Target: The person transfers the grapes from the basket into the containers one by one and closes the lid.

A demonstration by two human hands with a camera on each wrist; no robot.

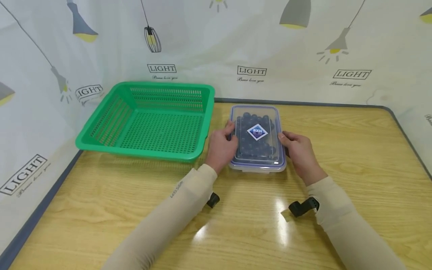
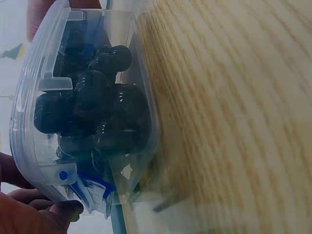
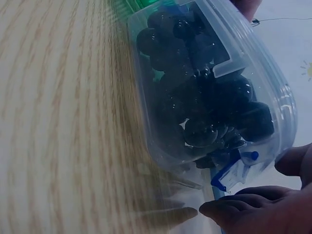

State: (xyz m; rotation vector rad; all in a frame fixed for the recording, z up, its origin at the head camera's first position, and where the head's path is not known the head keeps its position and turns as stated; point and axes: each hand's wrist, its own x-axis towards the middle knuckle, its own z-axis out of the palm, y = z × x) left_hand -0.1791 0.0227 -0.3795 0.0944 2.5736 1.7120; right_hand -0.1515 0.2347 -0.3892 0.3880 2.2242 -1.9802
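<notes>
A clear plastic food container with a blue-lined lid stands on the table, filled with dark round fruit that look like grapes. My left hand holds its left side, thumb and a finger at the lid's edge. On the right side my right hand grips it, thumb on the lid's rim and the other fingers lower down. In the left wrist view a side latch juts out from the wall near my left fingertips. A similar latch stands out by my right fingers in the right wrist view.
A green slotted plastic basket stands on the left of the wooden table, close to the container. Behind the table hangs a pale backdrop printed with lamps. Dark edging runs along the table's back and sides.
</notes>
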